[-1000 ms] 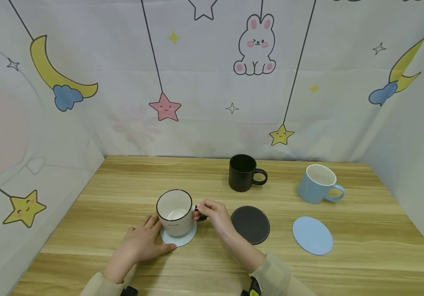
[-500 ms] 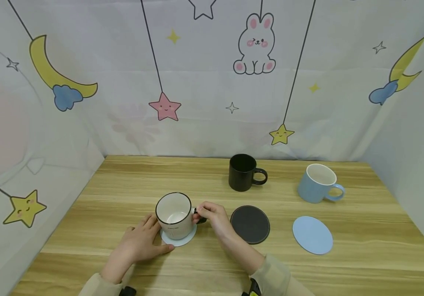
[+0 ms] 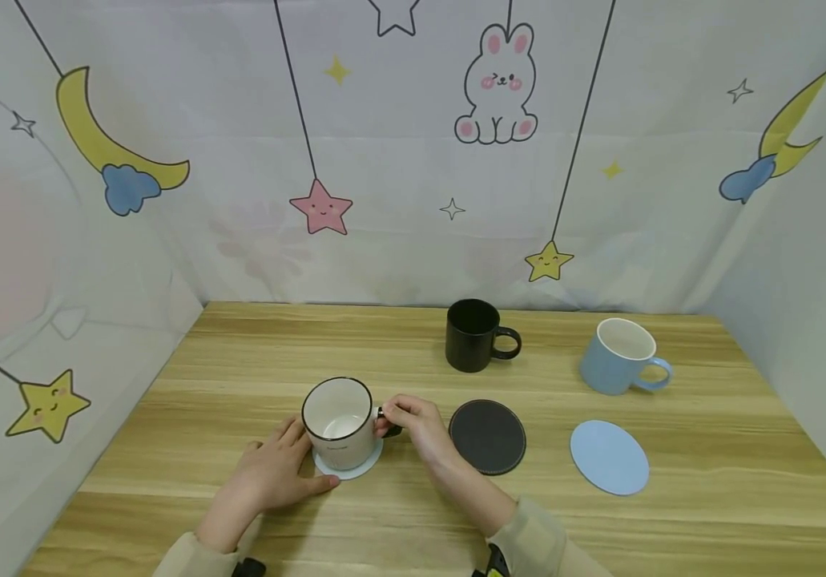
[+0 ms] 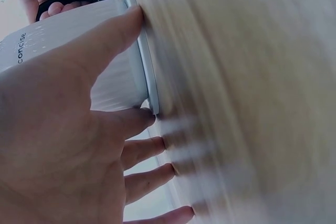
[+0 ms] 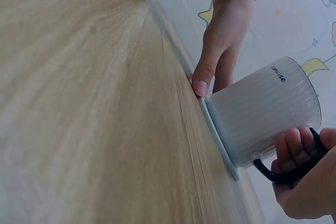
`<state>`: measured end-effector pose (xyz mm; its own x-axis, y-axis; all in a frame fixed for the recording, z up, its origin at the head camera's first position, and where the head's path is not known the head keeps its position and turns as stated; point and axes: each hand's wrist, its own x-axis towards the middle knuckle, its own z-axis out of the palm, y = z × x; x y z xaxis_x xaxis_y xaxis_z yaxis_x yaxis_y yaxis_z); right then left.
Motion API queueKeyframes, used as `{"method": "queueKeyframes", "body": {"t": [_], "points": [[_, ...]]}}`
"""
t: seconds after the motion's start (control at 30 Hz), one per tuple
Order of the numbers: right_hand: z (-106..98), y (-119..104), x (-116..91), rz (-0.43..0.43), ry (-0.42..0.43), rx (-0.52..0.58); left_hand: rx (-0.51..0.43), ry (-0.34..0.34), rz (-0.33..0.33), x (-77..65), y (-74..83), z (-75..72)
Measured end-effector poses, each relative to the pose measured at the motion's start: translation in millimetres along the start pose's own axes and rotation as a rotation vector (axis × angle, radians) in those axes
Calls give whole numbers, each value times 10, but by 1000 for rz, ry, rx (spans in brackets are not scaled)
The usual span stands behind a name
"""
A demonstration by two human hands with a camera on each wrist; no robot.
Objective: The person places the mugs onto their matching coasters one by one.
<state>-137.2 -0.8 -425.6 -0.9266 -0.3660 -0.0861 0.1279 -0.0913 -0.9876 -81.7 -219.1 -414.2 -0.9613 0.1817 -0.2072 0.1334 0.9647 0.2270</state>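
A white mug [image 3: 344, 449] with a black rim and black handle stands upright on a pale round coaster [image 3: 360, 471]. My right hand [image 3: 413, 425] grips the mug's handle [image 5: 294, 174], its fingers curled through it. At the mug's left my left hand [image 3: 276, 469] rests on the table with fingers spread and fairly straight. In the left wrist view, the thumb [image 4: 118, 35] and index fingertip touch the coaster's edge [image 4: 149, 72], while the other fingertips meet the wood. The word "concise" shows on the mug's side.
A black mug [image 3: 470, 344] stands at the back, with a dark round coaster [image 3: 488, 437] in front of it. Farther right are a light blue mug [image 3: 610, 365] and a light blue coaster [image 3: 609, 457]. A printed cloth [image 3: 398, 160] surrounds the wooden table [image 3: 239, 353].
The white mug has come down slightly and towards me onto the pale coaster, with my right hand still on its handle. My left thumb has shifted slightly left.
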Motion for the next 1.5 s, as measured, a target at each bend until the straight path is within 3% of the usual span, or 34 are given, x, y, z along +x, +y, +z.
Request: {"method": "queueKeyframes", "body": {"t": [0.47, 1.0, 1.5], "points": [[-100, -1, 51, -52, -169, -116, 1, 8, -1, 13, 13, -7], [-99, -20, 29, -63, -141, -187, 4, 70, 28, 13, 18, -19], [-150, -58, -57, -91, -104, -446, -6, 139, 29, -56, 61, 3]]}}
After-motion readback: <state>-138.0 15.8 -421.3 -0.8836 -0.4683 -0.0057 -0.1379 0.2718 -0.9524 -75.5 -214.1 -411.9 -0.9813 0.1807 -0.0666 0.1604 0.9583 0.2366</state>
